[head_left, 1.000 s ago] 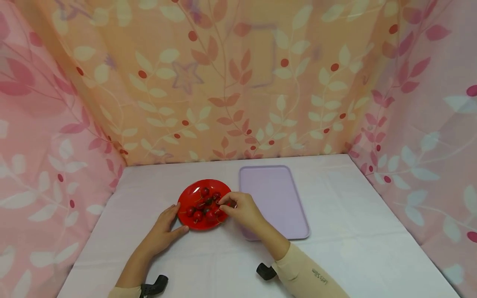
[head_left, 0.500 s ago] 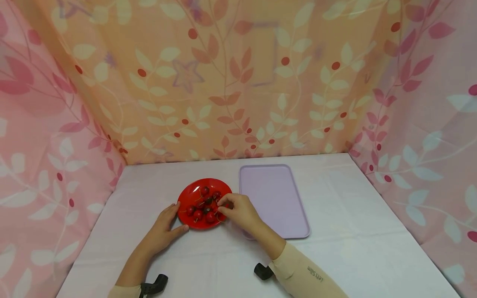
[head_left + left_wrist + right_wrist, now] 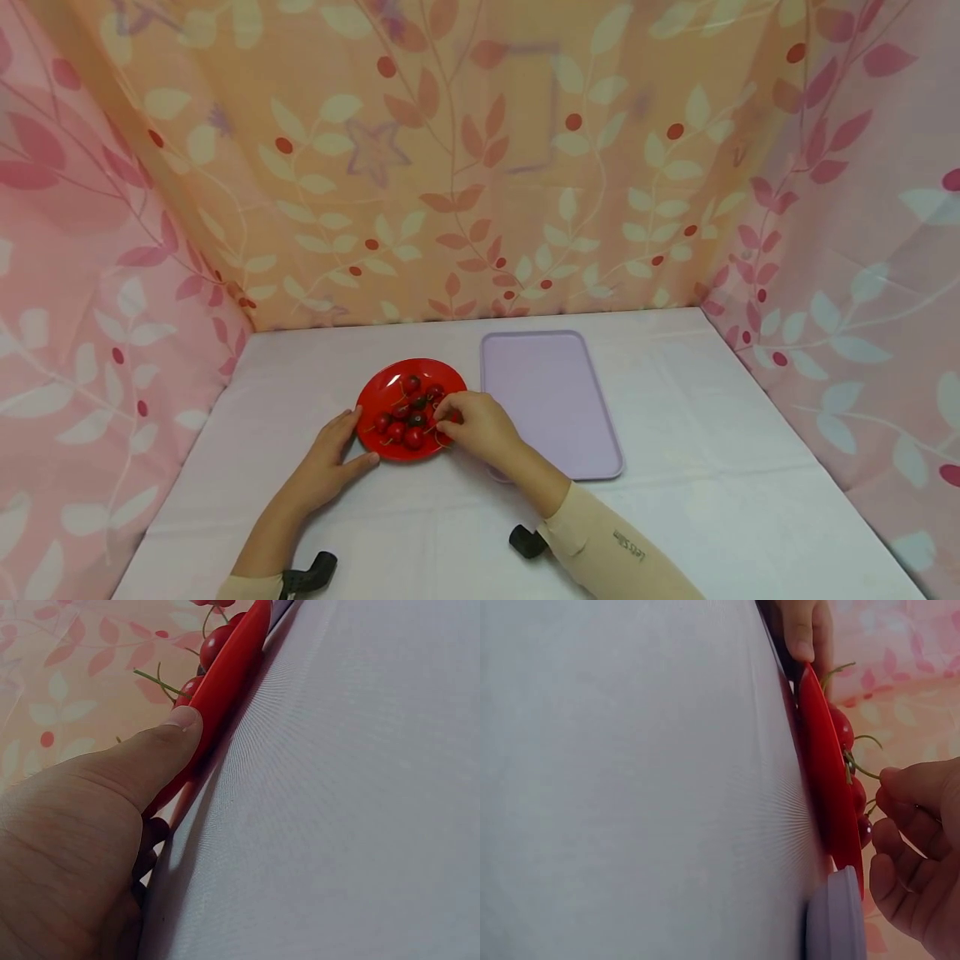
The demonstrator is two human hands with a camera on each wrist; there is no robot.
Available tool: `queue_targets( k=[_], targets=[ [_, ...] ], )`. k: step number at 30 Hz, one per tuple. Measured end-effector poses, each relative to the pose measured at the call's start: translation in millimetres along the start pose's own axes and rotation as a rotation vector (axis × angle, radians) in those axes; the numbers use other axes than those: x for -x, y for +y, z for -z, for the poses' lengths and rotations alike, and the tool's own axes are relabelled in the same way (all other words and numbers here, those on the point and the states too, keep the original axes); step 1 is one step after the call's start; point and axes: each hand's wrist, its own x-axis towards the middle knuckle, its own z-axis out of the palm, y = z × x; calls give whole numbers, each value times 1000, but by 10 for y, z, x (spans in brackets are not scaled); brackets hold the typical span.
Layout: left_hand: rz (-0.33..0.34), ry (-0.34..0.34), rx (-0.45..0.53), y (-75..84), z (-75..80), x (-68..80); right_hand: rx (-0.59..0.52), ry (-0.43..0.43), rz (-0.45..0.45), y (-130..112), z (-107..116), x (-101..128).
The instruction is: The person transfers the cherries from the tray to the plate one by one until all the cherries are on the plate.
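A red plate (image 3: 382,385) with several stemmed cherries (image 3: 408,417) lies on the white cloth. My left hand (image 3: 341,446) rests flat beside it, with thumb and forefinger against the plate's near-left rim; in the left wrist view the thumb (image 3: 161,750) presses on the red plate's rim (image 3: 232,667), with a cherry (image 3: 214,641) above it. My right hand (image 3: 444,415) reaches over the plate's right side with curled fingers pinching a cherry by its stem. The right wrist view shows those fingers (image 3: 904,814) next to the cherries (image 3: 841,727) and the plate (image 3: 821,765) seen edge-on.
An empty lavender tray (image 3: 551,400) lies just right of the plate; its corner (image 3: 836,915) shows in the right wrist view. Floral curtains (image 3: 480,167) wall in the table on three sides. White cloth (image 3: 712,467) covers the table.
My right hand has slid a little left, further over the plate, and the cherries under it have shifted slightly. The left hand stays at the rim.
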Motion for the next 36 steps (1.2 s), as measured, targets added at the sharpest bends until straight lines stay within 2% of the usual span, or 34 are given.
queue_targets(
  k=[13, 20, 30, 36],
  targets=[
    [7, -4, 9, 15, 9, 2, 43, -22, 29, 24, 121, 15],
    [15, -5, 8, 3, 9, 6, 74, -15, 59, 9, 311, 65],
    [11, -5, 10, 26, 8, 19, 94, 5, 120, 62, 611, 259],
    [8, -4, 2, 34, 15, 23, 164, 38, 164, 134, 796, 407]
  ],
)
